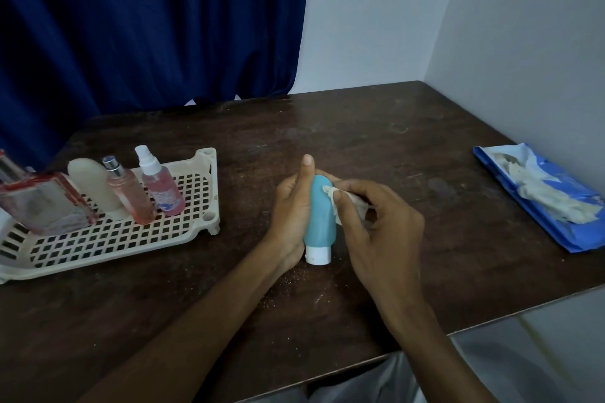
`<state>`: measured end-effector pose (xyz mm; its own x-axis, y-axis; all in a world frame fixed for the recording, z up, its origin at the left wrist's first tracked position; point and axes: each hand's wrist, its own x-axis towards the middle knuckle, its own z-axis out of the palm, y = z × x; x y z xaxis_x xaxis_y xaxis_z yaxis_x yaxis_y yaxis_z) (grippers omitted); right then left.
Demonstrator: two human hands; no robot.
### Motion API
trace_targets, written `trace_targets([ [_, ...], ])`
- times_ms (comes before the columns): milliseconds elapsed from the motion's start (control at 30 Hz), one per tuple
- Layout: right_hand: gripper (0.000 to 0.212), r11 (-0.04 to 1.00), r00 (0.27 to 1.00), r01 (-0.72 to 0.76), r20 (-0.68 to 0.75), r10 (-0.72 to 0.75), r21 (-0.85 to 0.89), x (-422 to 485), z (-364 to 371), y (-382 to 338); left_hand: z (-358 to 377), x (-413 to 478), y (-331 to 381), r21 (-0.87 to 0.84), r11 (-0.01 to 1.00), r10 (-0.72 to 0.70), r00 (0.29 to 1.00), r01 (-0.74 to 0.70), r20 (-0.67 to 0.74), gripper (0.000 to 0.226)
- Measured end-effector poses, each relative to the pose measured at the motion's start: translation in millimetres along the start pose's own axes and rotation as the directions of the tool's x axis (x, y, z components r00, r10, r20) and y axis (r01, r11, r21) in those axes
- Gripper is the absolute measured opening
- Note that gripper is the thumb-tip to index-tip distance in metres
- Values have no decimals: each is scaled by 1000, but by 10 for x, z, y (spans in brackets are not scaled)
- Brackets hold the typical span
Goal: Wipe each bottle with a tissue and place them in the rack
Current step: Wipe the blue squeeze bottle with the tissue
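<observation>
Teal plastic, the bottle (319, 216) stands cap-down on its white cap near the middle of the wooden table (409, 154), grasped from the left by the left hand (293, 211). The right hand (376, 222) pinches a crumpled tissue (340, 203) against the bottle's upper right side, so wiping looks to be the step in hand. Next, I judge, comes carrying it left to the cream rack (124, 235), where four bottles already lean along the far side; its near part stays free. Nothing blocks that path. A blue tissue pack (537, 199) lies far right, well apart.
</observation>
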<state>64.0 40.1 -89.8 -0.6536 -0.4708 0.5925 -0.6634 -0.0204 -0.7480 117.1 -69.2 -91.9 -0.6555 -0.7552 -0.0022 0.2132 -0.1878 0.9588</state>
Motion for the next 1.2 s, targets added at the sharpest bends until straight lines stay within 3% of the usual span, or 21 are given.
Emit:
trace_targets([
  [200, 11, 996, 995, 66, 74, -62, -53, -311, -70, 42, -15, 35, -2, -6, 1000, 13, 995, -14, -103, 55],
  [333, 13, 997, 997, 71, 46, -69, -41, -395, -69, 38, 0, 30, -21, -5, 998, 62, 986, -63, -152, 57],
  [533, 17, 973, 984, 177, -3, -179, -148, -428, -33, 68, 64, -47, -80, -6, 980, 199, 980, -199, 5, 56],
  [833, 14, 939, 966, 244, -27, -258, -243, -308, -77, 122, 71, -47, -119, 41, 991, 123, 983, -130, 136, 57],
  [933, 14, 924, 957, 281, -1, -291, -259, -296, -47, 89, 66, -46, -96, -8, 997, 82, 982, -82, 171, 45],
  [1067, 14, 932, 962, 259, -17, -272, -255, -280, -1, 65, 74, -77, -113, -72, 997, -18, 966, 37, 258, 48],
  [1200, 15, 962, 974, 216, -27, -224, -165, -258, 6, 8, 67, -73, -86, -204, 970, -77, 963, 132, 258, 51],
])
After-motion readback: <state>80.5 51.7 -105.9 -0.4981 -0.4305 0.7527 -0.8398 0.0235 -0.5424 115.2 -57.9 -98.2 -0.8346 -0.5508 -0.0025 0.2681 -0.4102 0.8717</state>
